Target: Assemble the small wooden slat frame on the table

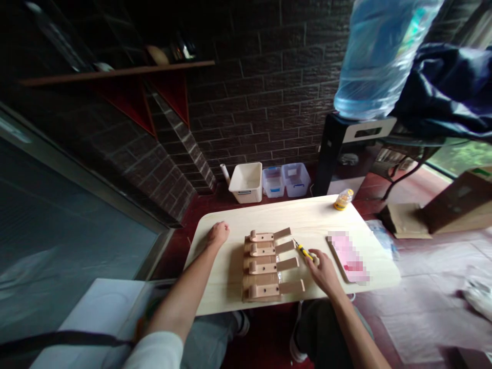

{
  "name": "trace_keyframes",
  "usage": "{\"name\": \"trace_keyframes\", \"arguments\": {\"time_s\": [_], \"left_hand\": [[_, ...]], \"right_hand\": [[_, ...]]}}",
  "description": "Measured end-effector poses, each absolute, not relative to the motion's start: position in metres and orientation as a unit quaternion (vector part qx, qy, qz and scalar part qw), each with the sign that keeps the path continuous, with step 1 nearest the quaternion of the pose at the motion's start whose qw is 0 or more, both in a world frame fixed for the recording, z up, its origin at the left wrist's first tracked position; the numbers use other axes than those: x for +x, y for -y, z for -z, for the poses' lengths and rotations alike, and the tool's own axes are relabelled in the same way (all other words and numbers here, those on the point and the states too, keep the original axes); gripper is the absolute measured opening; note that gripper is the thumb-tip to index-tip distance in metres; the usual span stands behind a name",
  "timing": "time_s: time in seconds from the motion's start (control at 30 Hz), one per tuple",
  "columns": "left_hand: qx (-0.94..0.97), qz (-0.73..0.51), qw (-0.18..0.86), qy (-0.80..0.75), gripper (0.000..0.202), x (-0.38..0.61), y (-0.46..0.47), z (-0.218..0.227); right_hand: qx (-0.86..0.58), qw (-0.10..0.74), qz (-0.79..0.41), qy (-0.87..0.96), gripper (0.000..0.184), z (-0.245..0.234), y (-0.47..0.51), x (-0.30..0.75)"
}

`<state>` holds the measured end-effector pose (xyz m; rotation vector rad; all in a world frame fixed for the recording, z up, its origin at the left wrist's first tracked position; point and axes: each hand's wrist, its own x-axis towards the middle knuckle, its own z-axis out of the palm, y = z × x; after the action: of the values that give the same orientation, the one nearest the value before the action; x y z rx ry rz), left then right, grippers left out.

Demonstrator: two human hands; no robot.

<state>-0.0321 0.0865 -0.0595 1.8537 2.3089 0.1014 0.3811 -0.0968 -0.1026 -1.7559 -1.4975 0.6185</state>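
Observation:
A wooden rack [265, 264] with several peg-like wooden hooks lies flat in the middle of the pale wooden table [307, 215]. My right hand [323, 270] rests just right of the rack, fingers closed on a small yellow-handled screwdriver [303, 250] whose tip points toward the upper hooks. My left hand [217, 234] lies on the table to the left of the rack, curled into a loose fist with nothing visible in it.
A pink-and-white flat item [349, 256] lies right of my right hand. A small yellow-capped jar [343, 199] stands at the table's far edge. Plastic bins [269, 182] sit on the floor by the brick wall, a water dispenser [369, 77] to the right.

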Motion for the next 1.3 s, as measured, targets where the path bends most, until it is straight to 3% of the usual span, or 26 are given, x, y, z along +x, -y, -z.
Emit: {"name": "trace_keyframes", "arguments": {"time_s": [0.1,0.2,0.4,0.53,0.7,0.93,1.3], "left_hand": [[0.63,-0.06,0.094,-0.768,0.023,-0.03,-0.074,0.056],[0.592,-0.178,0.142,-0.773,0.023,-0.022,-0.049,0.049],[0.47,-0.482,0.336,-0.659,0.038,0.013,0.026,0.027],[0.418,-0.592,0.435,-0.535,0.05,0.047,0.095,-0.007],[0.429,-0.586,0.497,-0.474,0.051,0.094,0.176,-0.05],[0.516,-0.533,0.476,-0.472,0.037,0.123,0.243,-0.078],[0.598,-0.496,0.429,-0.46,0.026,0.131,0.297,-0.098]], "right_hand": [[-0.683,0.379,-0.248,0.574,0.044,0.098,0.096,0.379],[-0.672,0.406,-0.276,0.554,0.046,0.09,0.1,0.378],[-0.647,0.517,-0.309,0.468,0.05,0.056,0.124,0.375],[-0.611,0.581,-0.31,0.44,0.052,0.026,0.161,0.356],[-0.507,0.584,-0.4,0.492,0.041,-0.012,0.227,0.302],[-0.433,0.602,-0.43,0.515,0.029,-0.061,0.269,0.259],[-0.42,0.566,-0.446,0.551,0.026,-0.076,0.306,0.275]]}}
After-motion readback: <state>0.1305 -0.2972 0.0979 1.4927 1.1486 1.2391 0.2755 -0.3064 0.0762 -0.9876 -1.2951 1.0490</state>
